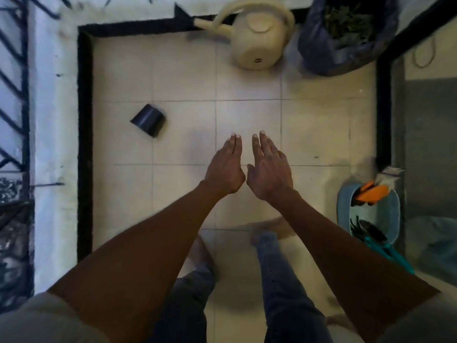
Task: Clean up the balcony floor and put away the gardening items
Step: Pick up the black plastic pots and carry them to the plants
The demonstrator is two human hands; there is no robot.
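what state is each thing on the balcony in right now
left hand: open, fingers straight, holding nothing
right hand: open, fingers straight, holding nothing
black pot: tipped on its side on the floor tiles
watering can: upright by the far wall
dark bag: open, green plant waste inside
blue basket: upright, holds tools with orange and teal handles

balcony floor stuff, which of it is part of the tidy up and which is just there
Part of the job:
black pot, on its side on the tiles
cream watering can
blue tub holding hand tools
dark bag of plant cuttings

Just there:
railing
black floor border
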